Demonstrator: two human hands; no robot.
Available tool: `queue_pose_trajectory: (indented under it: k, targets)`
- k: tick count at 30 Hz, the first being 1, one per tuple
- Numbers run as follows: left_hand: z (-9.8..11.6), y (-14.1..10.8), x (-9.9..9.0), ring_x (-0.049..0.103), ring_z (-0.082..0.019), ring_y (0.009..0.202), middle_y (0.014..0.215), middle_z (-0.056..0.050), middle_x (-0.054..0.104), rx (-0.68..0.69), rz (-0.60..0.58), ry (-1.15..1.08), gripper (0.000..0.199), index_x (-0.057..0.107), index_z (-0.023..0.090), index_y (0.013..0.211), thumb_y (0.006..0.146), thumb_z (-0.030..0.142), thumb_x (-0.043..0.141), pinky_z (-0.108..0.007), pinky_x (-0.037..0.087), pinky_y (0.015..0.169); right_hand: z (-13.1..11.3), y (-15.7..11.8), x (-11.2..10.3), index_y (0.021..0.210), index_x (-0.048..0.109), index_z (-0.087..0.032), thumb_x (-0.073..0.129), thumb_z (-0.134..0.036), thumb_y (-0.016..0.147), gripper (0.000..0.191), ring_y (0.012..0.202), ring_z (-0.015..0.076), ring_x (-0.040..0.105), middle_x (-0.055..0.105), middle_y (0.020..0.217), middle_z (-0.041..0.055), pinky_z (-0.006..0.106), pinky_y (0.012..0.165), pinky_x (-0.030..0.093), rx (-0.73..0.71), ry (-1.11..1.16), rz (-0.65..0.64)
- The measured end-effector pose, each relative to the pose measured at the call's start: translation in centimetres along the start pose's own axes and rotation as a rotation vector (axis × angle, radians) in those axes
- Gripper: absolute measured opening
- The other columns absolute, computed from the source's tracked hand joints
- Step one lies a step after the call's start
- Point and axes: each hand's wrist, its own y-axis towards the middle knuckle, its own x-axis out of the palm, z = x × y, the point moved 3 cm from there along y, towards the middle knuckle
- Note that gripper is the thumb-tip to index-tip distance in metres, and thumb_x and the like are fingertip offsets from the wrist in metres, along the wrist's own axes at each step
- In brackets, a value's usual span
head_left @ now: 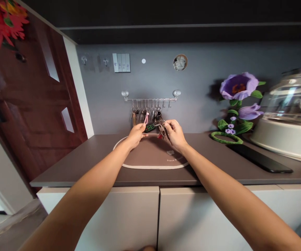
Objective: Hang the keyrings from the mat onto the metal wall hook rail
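Observation:
My left hand (136, 135) is closed on a black car key fob (150, 127) with green and red button marks. The fob hangs together with a ring of keys (162, 129), which my right hand (175, 132) grips between thumb and fingers. A small red piece shows below the ring. Both hands are over a brown oval mat (145, 153) with a pale rim. Just behind them, a clear hook rail (150, 99) on the wall carries several hanging key bunches (143, 114), one with a pink strap.
A black phone (260, 158) lies on the counter (87, 160) at right. Beside it stand purple fabric flowers (239, 87) and a white appliance with a clear dome (286, 129). A dark shelf (166, 24) overhangs the counter; a red-brown door (35, 104) is at left.

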Motion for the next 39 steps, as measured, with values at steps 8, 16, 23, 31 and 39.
queue_pose_trajectory:
  k: [8,16,23,31,39]
  targets:
    - [-0.2,-0.3,0.4,0.055,-0.014,0.076,0.08,-0.003,0.063,0.257,-0.129,0.49,0.02,0.062,0.015,0.089,0.077,0.025,0.05,-0.026,0.042,0.076,-1.1,0.0,-0.9,0.076,0.052,-0.02,0.041,-0.039,0.082,0.023,0.084,0.017,0.049,0.053,0.084,0.0043,0.032,0.08,0.038,-0.068,-0.073,0.127]
    - [0.2,-1.1,1.2,0.057,-0.02,0.093,0.099,-0.008,0.065,0.343,-0.252,0.693,0.023,0.065,0.016,0.092,0.076,0.022,0.05,-0.032,0.038,0.088,-0.7,-0.2,-0.6,0.081,0.052,-0.02,0.042,-0.043,0.081,0.025,0.08,0.0152,0.05,0.054,0.083,0.0031,0.03,0.076,0.04,0.0,0.05,0.07]
    - [0.4,-1.5,1.5,0.057,-0.019,0.093,0.101,-0.008,0.063,0.473,-0.086,0.755,0.026,0.062,0.018,0.098,0.079,0.026,0.046,-0.031,0.04,0.086,-0.6,-0.3,-0.2,0.084,0.048,-0.02,0.04,-0.047,0.08,0.028,0.067,0.0132,0.051,0.056,0.076,0.0017,0.026,0.062,0.044,0.163,0.227,0.024]
    - [-0.6,-1.8,2.8,0.055,-0.018,0.088,0.094,-0.007,0.063,0.559,-0.1,0.938,0.024,0.059,0.018,0.093,0.083,0.025,0.039,-0.03,0.04,0.08,-0.3,0.4,-0.7,0.079,0.047,-0.02,0.043,-0.05,0.076,0.031,0.057,0.0124,0.05,0.056,0.069,0.0005,0.026,0.055,0.043,0.261,0.296,0.095]
    - [-1.3,-1.6,3.0,0.055,-0.017,0.076,0.076,-0.004,0.06,0.509,-0.125,0.983,0.023,0.052,0.019,0.078,0.084,0.022,0.03,-0.028,0.038,0.072,1.6,5.4,-1.9,0.075,0.05,-0.018,0.049,-0.049,0.069,0.032,0.057,0.0123,0.051,0.055,0.063,-0.0003,0.025,0.055,0.042,0.236,0.201,0.136]
